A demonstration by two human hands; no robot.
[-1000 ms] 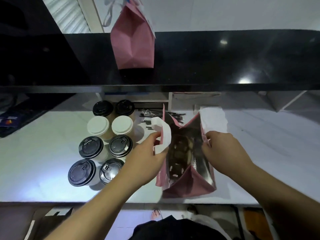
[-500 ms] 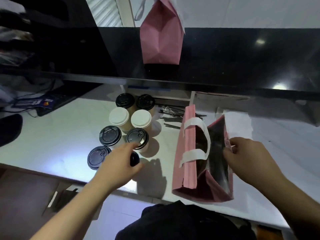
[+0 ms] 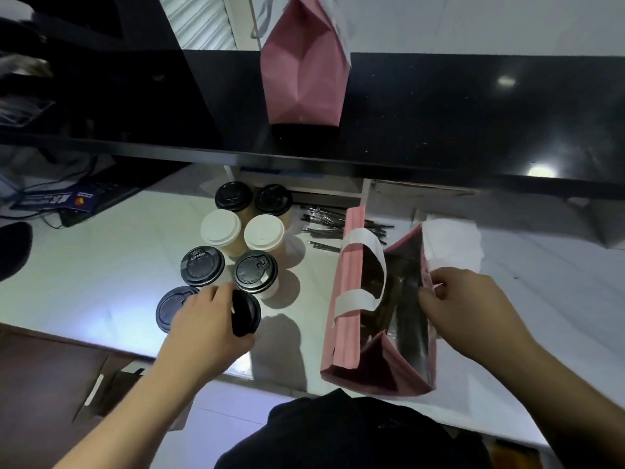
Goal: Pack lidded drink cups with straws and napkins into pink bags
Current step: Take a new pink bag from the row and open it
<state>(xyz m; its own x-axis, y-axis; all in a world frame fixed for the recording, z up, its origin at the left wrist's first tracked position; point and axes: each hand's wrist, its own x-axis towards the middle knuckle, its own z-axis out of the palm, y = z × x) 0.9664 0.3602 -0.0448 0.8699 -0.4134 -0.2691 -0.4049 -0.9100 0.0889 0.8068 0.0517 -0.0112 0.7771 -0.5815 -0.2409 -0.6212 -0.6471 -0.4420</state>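
pink bag (image 3: 341, 336) is standing open on the white counter (image 3: 101, 272), silvery lining showing inside, white handle looping over its mouth. right hand (image 3: 473, 313) is reaching in from the right, its grip pinching the bag's right rim. left hand (image 3: 206, 319) is stretching over the nearest black-lidded cup (image 3: 245, 313), grip curling round the lid. more lidded cups are sitting just behind it, with wrapped straws (image 3: 324, 225) lying between them and the bag.
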